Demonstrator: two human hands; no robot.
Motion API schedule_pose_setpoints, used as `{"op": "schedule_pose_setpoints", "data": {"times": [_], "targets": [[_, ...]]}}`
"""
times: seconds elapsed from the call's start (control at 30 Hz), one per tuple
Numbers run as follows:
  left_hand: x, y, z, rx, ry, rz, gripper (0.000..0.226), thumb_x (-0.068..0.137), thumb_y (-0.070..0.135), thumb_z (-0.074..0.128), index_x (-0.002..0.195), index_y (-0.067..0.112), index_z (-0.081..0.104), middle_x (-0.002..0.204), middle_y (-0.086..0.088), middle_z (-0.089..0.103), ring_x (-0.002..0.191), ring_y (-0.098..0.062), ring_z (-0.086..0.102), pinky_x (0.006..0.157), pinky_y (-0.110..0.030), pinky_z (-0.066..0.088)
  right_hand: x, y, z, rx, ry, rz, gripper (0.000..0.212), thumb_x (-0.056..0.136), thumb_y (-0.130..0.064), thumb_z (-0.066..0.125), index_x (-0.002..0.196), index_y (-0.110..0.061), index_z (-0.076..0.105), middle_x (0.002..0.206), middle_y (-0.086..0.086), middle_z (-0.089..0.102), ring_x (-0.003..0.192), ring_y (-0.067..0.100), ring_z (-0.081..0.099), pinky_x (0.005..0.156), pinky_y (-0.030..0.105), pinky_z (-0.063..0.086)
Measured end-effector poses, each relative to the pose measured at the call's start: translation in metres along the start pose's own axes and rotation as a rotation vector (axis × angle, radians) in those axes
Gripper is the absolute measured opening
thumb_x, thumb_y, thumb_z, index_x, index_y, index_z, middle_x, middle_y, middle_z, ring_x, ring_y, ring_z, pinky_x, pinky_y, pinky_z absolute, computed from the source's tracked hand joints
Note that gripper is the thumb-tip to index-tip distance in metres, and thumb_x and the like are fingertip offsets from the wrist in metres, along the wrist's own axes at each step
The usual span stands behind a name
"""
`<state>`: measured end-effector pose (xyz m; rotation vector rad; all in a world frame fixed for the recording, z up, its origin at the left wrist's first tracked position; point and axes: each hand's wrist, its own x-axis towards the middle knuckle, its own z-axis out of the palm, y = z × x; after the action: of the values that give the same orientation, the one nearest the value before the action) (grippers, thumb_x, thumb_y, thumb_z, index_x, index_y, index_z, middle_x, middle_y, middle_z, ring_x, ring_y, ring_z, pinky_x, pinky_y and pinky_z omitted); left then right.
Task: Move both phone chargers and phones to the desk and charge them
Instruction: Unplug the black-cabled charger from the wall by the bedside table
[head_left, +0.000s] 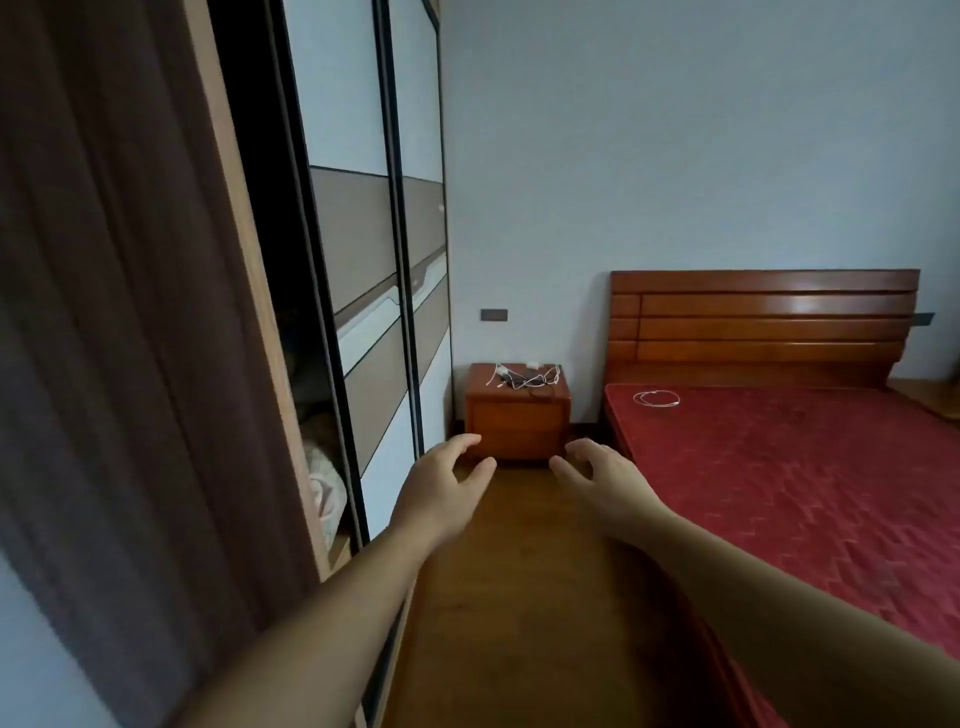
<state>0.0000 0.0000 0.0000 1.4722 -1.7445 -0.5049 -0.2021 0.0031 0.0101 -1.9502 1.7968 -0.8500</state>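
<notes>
Two empty, loosely curled hands, left hand (441, 483) and right hand (602, 478), point at twelve o'clock toward the black-and-white tangle of chargers (524, 378) on the small red-brown wooden nightstand (514, 423), well apart, neither nearer.

Two hands (440, 486) (605, 480), one nightstand (514, 421), one bed (779, 467), one cable loop (657, 403)

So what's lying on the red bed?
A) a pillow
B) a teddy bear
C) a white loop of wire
C: a white loop of wire lies on the red bed, near its headboard end.
</notes>
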Motion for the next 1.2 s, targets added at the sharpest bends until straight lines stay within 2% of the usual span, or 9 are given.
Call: {"op": "schedule_pose_setpoints", "data": {"times": [0.27,0.4,0.53,0.6,0.7,0.93,1.1,1.2], "targets": [[0.117,-0.021,0.054,-0.032,-0.062,-0.056,0.045,0.095,0.044,0.052,0.138,0.030,0.049,0.143,0.003,0.050,0.131,-0.018,0.045,0.093,-0.024,0.037,0.114,0.035,0.008,0.027,0.008,0.048,0.055,0.096,-0.050,0.046,0.141,-0.018,0.044,0.139,0.005,0.051,0.117,0.016,0.053,0.080,0.021,0.039],[0.185,-0.024,0.097,-0.005,-0.064,-0.085,0.045,0.095,0.046,0.052,0.138,0.031,0.048,0.145,0.003,0.048,0.132,-0.017,0.044,0.099,-0.029,0.039,0.186,0.076,0.009,0.085,0.012,0.046,0.056,0.096,-0.050,0.046,0.143,-0.019,0.042,0.141,0.005,0.049,0.120,0.018,0.052,0.088,0.024,0.042],[0.256,-0.015,0.146,0.006,-0.040,-0.152,0.045,0.096,0.045,0.050,0.139,0.030,0.047,0.146,0.004,0.047,0.133,-0.017,0.043,0.103,-0.032,0.040,0.267,0.125,-0.001,0.159,-0.010,0.057,0.056,0.097,-0.049,0.046,0.143,-0.018,0.041,0.143,0.006,0.048,0.120,0.019,0.053,0.084,0.023,0.042],[0.286,-0.010,0.169,0.012,-0.046,-0.181,0.045,0.096,0.045,0.051,0.139,0.031,0.047,0.147,0.004,0.046,0.133,-0.017,0.043,0.104,-0.033,0.040,0.305,0.146,-0.008,0.181,-0.033,0.090,0.056,0.097,-0.049,0.046,0.144,-0.018,0.041,0.144,0.007,0.047,0.121,0.020,0.053,0.087,0.026,0.046],[0.331,-0.007,0.195,0.014,-0.048,-0.197,0.046,0.096,0.046,0.051,0.139,0.032,0.046,0.148,0.005,0.045,0.133,-0.017,0.043,0.104,-0.034,0.041,0.360,0.167,-0.016,0.224,-0.036,0.121,0.057,0.096,-0.050,0.047,0.144,-0.019,0.041,0.146,0.008,0.047,0.128,0.024,0.050,0.099,0.038,0.049],[0.434,-0.022,0.230,0.017,-0.047,-0.214,0.047,0.096,0.045,0.050,0.140,0.031,0.045,0.146,0.003,0.046,0.133,-0.017,0.043,0.099,-0.028,0.040,0.465,0.192,-0.012,0.268,-0.077,0.142,0.058,0.096,-0.051,0.046,0.144,-0.019,0.041,0.144,0.007,0.048,0.128,0.026,0.049,0.098,0.044,0.052],[0.518,-0.068,0.256,-0.002,-0.068,-0.213,0.048,0.095,0.048,0.050,0.140,0.033,0.044,0.146,0.004,0.046,0.132,-0.018,0.044,0.095,-0.026,0.039,0.550,0.209,0.012,0.227,-0.104,0.144,0.057,0.096,-0.051,0.045,0.144,-0.020,0.041,0.144,0.007,0.048,0.128,0.025,0.049,0.098,0.036,0.049],[0.579,-0.105,0.271,-0.055,-0.100,-0.216,0.049,0.094,0.050,0.051,0.140,0.034,0.044,0.146,0.002,0.047,0.132,-0.020,0.045,0.102,-0.033,0.044,0.612,0.217,0.033,0.188,-0.123,0.159,0.056,0.096,-0.050,0.046,0.143,-0.020,0.042,0.143,0.006,0.048,0.127,0.024,0.049,0.096,0.033,0.046]]}}
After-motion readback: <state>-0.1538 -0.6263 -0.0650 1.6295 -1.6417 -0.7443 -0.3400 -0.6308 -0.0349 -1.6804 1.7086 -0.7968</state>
